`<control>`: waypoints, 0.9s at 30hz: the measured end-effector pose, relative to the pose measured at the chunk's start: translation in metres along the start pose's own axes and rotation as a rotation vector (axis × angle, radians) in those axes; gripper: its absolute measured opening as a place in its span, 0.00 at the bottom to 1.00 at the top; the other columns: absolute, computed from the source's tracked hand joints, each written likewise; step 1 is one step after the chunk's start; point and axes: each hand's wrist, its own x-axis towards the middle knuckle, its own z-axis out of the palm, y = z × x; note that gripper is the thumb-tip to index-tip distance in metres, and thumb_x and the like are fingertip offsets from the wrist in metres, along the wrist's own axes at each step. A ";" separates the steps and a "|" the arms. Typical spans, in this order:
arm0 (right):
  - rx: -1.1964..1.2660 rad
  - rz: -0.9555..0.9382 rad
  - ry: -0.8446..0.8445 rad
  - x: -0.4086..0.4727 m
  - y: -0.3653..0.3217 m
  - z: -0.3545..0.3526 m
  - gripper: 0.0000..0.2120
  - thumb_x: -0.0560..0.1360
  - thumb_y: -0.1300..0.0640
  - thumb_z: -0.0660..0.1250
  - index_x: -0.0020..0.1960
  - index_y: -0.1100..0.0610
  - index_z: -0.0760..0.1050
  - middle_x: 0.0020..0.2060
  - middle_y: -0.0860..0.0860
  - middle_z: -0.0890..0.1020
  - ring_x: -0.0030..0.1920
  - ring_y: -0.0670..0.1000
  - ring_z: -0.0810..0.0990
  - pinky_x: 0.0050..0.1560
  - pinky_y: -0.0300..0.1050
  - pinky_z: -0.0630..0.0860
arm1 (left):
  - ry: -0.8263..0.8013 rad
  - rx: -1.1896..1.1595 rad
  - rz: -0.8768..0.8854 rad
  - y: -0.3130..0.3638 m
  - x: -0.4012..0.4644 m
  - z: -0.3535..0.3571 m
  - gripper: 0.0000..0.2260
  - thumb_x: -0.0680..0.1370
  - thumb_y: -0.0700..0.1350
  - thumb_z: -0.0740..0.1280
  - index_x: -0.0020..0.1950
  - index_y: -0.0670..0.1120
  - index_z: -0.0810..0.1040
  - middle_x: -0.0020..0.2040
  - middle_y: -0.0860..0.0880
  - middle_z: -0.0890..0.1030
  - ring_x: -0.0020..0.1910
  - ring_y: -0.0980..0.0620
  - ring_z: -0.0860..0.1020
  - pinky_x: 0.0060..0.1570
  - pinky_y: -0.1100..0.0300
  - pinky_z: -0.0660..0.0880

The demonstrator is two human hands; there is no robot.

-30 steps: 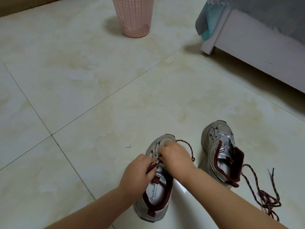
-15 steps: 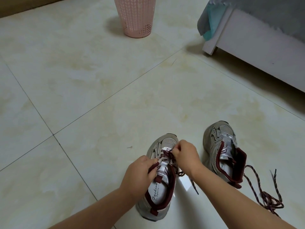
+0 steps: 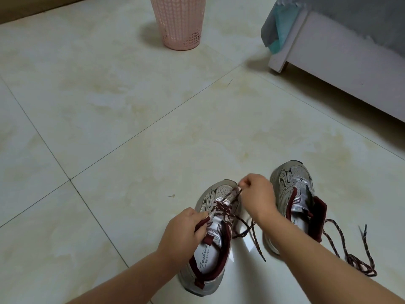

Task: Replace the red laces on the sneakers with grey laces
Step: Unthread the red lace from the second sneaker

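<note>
Two grey sneakers with dark red trim stand on the tiled floor. The left sneaker (image 3: 210, 260) is still partly laced with a red speckled lace (image 3: 223, 208). My left hand (image 3: 184, 233) grips the dark red tongue of that sneaker. My right hand (image 3: 256, 196) pinches a strand of the red lace above the sneaker's toe, and a loose end trails between the shoes. The right sneaker (image 3: 293, 194) has no lace in its eyelets; a second red lace (image 3: 350, 253) lies loose in a heap beside it. No grey lace is in view.
A pink perforated plastic basket (image 3: 180, 23) stands at the far middle of the floor. A white bed frame (image 3: 341, 69) with a grey cover and a teal cloth fills the upper right. Cream tiles (image 3: 109, 106) spread to the left.
My right hand has moved forward and to the right, drawing the red lace out over the toe. More lace now lies loose between the shoes. My left hand stays on the tongue.
</note>
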 end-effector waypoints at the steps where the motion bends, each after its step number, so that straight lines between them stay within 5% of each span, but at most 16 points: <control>1: -0.012 0.021 0.008 0.001 0.003 -0.003 0.10 0.75 0.66 0.58 0.40 0.56 0.74 0.45 0.54 0.80 0.46 0.56 0.77 0.48 0.51 0.76 | 0.000 -0.003 0.003 0.000 0.000 0.000 0.14 0.77 0.48 0.62 0.63 0.55 0.75 0.43 0.57 0.70 0.43 0.60 0.69 0.39 0.71 0.59; 6: -0.255 -0.396 -0.147 -0.015 0.005 0.012 0.16 0.77 0.59 0.57 0.63 0.52 0.71 0.57 0.52 0.74 0.60 0.54 0.68 0.58 0.46 0.66 | 0.007 0.001 0.009 0.002 0.002 0.000 0.13 0.77 0.48 0.62 0.61 0.55 0.76 0.43 0.56 0.71 0.42 0.58 0.70 0.39 0.70 0.60; 10: -0.518 -0.688 -0.233 -0.021 0.006 0.027 0.13 0.76 0.55 0.58 0.58 0.52 0.75 0.53 0.49 0.73 0.58 0.52 0.67 0.46 0.37 0.53 | 0.007 0.000 0.008 0.003 0.002 -0.001 0.12 0.77 0.48 0.62 0.59 0.54 0.77 0.46 0.51 0.75 0.45 0.54 0.74 0.40 0.69 0.62; 15: -0.069 -0.296 -0.170 -0.014 -0.001 0.020 0.09 0.76 0.60 0.61 0.42 0.62 0.78 0.42 0.56 0.79 0.47 0.55 0.74 0.45 0.44 0.66 | 0.007 -0.015 -0.005 0.000 0.002 0.000 0.14 0.77 0.48 0.63 0.62 0.55 0.76 0.46 0.54 0.74 0.45 0.57 0.72 0.40 0.72 0.61; 18: 0.187 0.038 -0.016 -0.002 -0.002 0.002 0.12 0.77 0.62 0.57 0.43 0.68 0.76 0.37 0.59 0.77 0.39 0.57 0.73 0.44 0.50 0.70 | -0.002 -0.019 0.004 -0.001 0.001 0.000 0.14 0.76 0.47 0.63 0.61 0.55 0.76 0.43 0.57 0.71 0.43 0.59 0.70 0.39 0.74 0.61; 20: 0.143 0.068 0.019 0.003 0.000 -0.003 0.12 0.77 0.62 0.56 0.44 0.68 0.75 0.37 0.58 0.77 0.38 0.56 0.72 0.42 0.52 0.71 | -0.011 -0.011 0.014 0.000 0.001 0.000 0.13 0.76 0.47 0.62 0.61 0.55 0.76 0.43 0.56 0.71 0.43 0.59 0.70 0.39 0.71 0.60; 23: -0.148 -0.152 -0.023 -0.007 -0.002 0.002 0.11 0.74 0.65 0.57 0.54 0.58 0.74 0.50 0.56 0.78 0.50 0.56 0.74 0.50 0.50 0.72 | -0.010 -0.003 0.010 0.000 0.002 0.000 0.14 0.77 0.48 0.62 0.62 0.55 0.76 0.46 0.54 0.74 0.44 0.58 0.71 0.40 0.70 0.60; 25: -0.391 -0.414 -0.153 -0.014 0.001 0.011 0.22 0.71 0.65 0.58 0.63 0.52 0.70 0.58 0.51 0.73 0.61 0.54 0.67 0.58 0.47 0.63 | -0.011 0.004 0.012 0.002 0.002 -0.001 0.14 0.77 0.49 0.62 0.62 0.55 0.76 0.47 0.52 0.75 0.45 0.57 0.72 0.39 0.70 0.60; 27: -0.536 -0.624 -0.241 -0.019 -0.001 0.015 0.19 0.71 0.59 0.60 0.61 0.49 0.73 0.59 0.48 0.72 0.64 0.52 0.64 0.59 0.44 0.57 | -0.012 0.009 0.013 0.003 0.003 -0.001 0.13 0.77 0.50 0.61 0.60 0.54 0.76 0.46 0.52 0.75 0.44 0.55 0.72 0.38 0.69 0.60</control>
